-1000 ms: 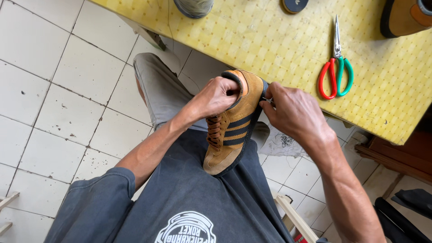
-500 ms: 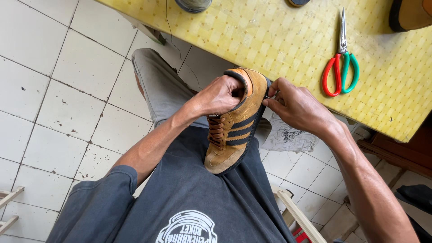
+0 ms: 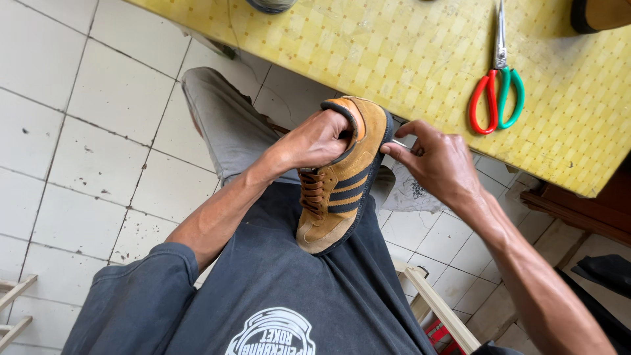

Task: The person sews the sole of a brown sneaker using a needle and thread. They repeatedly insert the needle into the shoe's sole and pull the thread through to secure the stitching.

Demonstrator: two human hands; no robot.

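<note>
A tan suede sneaker [image 3: 340, 187] with dark side stripes and brown laces rests toe-down against my dark shirt, heel up. My left hand [image 3: 322, 140] has its fingers tucked inside the shoe's opening and grips it. My right hand [image 3: 437, 161] is at the outer side of the heel, with thumb and forefinger pinching a thin needle-like thing [image 3: 398, 142] at the edge of the sole. My grey trouser leg [image 3: 227, 125] lies beneath the shoe.
A table with a yellow patterned cloth [image 3: 394, 59] stands just beyond the shoe. On it lie scissors [image 3: 497, 92] with red and green handles. Part of another shoe [image 3: 601, 13] sits at its far right corner. White floor tiles [image 3: 85, 118] spread to the left. A wooden stool edge [image 3: 437, 306] shows below.
The view has shifted slightly. My right hand's fingers have drawn a little outward from the heel, still pinching at the sole's edge. My left hand keeps its grip in the shoe.
</note>
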